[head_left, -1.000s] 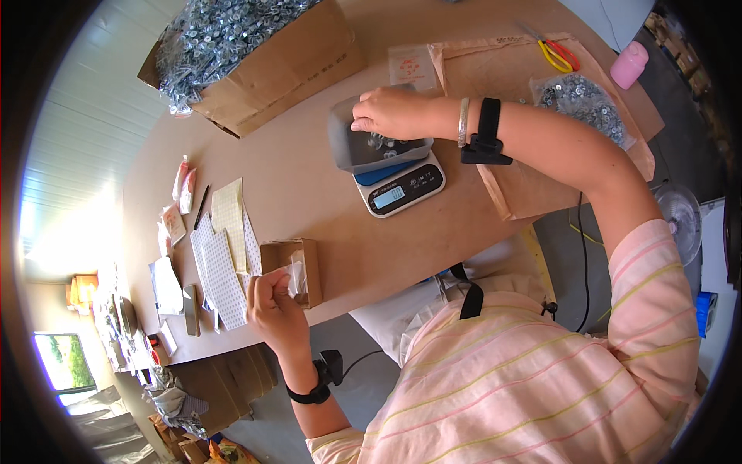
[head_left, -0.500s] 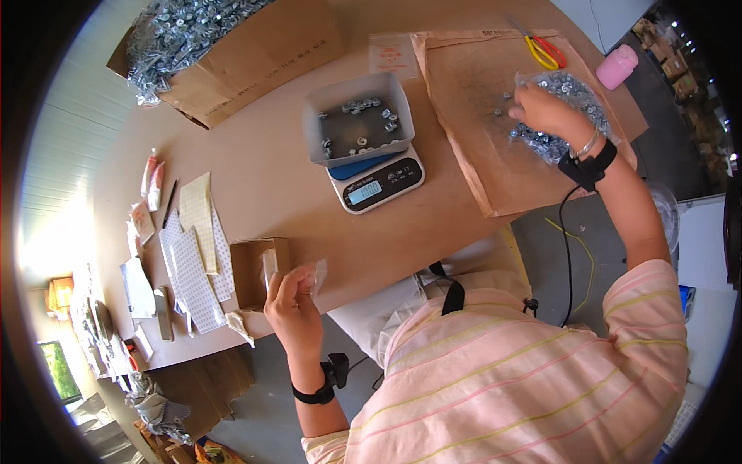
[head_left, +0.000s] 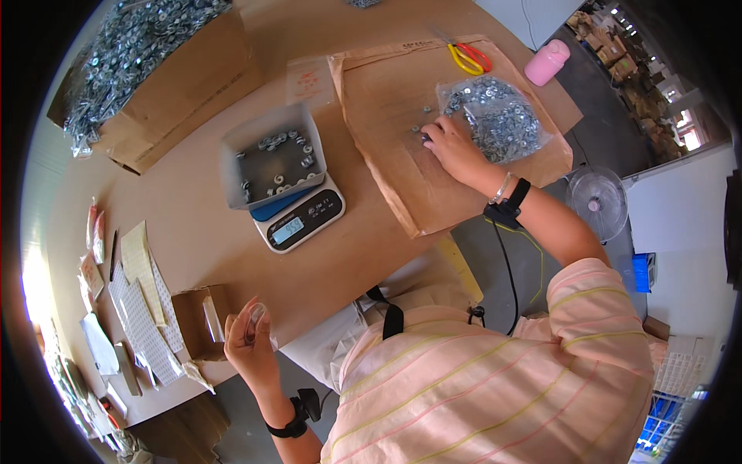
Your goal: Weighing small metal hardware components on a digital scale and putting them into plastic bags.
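Observation:
My left hand point(head_left: 251, 357) is raised near the front edge of the table, beside a small open cardboard box point(head_left: 202, 325). Its fingers pinch a small clear plastic bag point(head_left: 257, 312). Over a large brown paper sack point(head_left: 379, 155), my right hand point(head_left: 457, 153) is closed, with a small dark metal piece point(head_left: 426, 138) at the fingertips, partly hidden. Close by lie a few loose metal pieces point(head_left: 427, 109). Just right of that hand rests a clear bag of metal pieces point(head_left: 502, 124). A white tray point(head_left: 232, 174) holding several such pieces stands on a digital scale point(head_left: 309, 220).
A big cardboard box point(head_left: 193, 93) heaped with metal parts stands far left. Scissors point(head_left: 470, 59) and a pink bottle point(head_left: 547, 63) are at the far right. Paper label sheets point(head_left: 147, 309) lie on the left. A fan point(head_left: 597, 203) stands beyond the table's right side.
The whole view has shifted. My right hand has moved left, off the bag of metal pieces and onto the paper sack near the loose ones. My left hand still holds the small plastic bag.

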A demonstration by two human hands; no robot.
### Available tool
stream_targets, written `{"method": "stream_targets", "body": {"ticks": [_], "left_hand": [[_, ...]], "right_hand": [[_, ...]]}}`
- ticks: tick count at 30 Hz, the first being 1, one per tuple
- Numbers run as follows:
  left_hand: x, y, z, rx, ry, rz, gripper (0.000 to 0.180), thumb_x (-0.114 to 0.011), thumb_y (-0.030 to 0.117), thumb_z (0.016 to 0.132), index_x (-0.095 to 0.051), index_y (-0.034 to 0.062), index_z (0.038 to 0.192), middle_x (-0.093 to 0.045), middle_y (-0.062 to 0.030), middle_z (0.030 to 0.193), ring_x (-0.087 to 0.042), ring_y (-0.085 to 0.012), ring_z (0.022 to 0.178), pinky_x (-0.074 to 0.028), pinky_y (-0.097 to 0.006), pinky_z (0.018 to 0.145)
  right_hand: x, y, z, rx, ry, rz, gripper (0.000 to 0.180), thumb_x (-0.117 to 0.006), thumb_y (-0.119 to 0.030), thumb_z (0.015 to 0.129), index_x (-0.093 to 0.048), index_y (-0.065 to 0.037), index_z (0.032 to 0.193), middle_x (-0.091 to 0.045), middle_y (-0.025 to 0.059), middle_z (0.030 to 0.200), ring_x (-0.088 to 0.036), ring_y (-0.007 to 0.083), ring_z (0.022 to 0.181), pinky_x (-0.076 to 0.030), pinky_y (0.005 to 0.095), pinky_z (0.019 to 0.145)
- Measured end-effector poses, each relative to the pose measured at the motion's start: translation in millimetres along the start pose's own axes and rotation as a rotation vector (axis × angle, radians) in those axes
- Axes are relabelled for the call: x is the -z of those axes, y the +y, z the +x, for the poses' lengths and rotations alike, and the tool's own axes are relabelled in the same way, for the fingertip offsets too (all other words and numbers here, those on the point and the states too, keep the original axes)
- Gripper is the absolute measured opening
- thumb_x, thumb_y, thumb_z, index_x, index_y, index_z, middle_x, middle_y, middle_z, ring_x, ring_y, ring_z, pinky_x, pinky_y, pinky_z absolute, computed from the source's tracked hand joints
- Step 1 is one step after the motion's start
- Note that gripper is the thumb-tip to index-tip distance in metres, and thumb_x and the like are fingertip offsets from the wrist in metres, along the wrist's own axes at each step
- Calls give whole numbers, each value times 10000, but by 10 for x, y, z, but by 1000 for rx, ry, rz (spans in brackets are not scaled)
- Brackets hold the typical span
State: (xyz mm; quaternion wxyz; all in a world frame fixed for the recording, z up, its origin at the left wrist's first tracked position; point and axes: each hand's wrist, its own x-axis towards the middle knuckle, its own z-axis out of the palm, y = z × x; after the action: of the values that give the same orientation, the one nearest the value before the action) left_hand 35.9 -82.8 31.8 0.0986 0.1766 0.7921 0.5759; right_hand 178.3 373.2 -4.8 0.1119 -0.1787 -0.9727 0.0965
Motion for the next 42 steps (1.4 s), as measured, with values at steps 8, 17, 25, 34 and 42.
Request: {"method": "stream_targets", "body": {"ticks": [8, 17, 25, 34, 42], "left_hand": [[57, -176, -69, 9, 5, 33, 236, -724, -39, 842, -722, -16, 1077, -462, 32, 796, -354, -30, 633, -297, -194, 551], [-180, -31, -45, 62, -44, 7, 139, -755, -45, 787, -737, -25, 923, -504, -2, 718, -451, -67, 627, -371, -231, 557], [-276, 216, -14, -173, 22, 429, 251, -874, 16, 629, -669, 36, 773, -586, -60, 882, -585, -227, 832, -478, -350, 758], [-377, 113, 50, -104, -40, 65, 228, -776, -20, 794, -595, 29, 922, -691, -61, 920, -630, -171, 900, -498, -361, 879], [-492, -55, 65, 99, -83, -18, 250, -794, 20, 826, -566, 42, 925, -551, 23, 812, -479, -53, 734, -402, -205, 681]], "right_hand": [[13, 360, 309, 37, -87, -134, 145, -552, -151, 973, -523, -9, 979, -560, 228, 1000, -612, 416, 906, -489, 486, 795], [577, -1105, 1393, 208, -174, 628, 332, -573, -371, 1011, -582, -67, 1144, -587, 36, 899, -560, 149, 822, -499, 308, 762], [164, -1910, 1713, 353, -221, 542, 568, -701, -522, 881, -579, -47, 1168, -553, 88, 969, -568, 205, 918, -491, 331, 792], [426, -1687, 1583, -675, -707, 2368, 148, -589, -56, 989, -530, 72, 1031, -476, 87, 935, -486, 155, 876, -478, 148, 636], [777, -1700, 1020, -717, -456, 1933, 202, -549, -107, 1019, -531, 51, 1143, -571, 90, 1025, -563, 126, 905, -545, 191, 738]]}}
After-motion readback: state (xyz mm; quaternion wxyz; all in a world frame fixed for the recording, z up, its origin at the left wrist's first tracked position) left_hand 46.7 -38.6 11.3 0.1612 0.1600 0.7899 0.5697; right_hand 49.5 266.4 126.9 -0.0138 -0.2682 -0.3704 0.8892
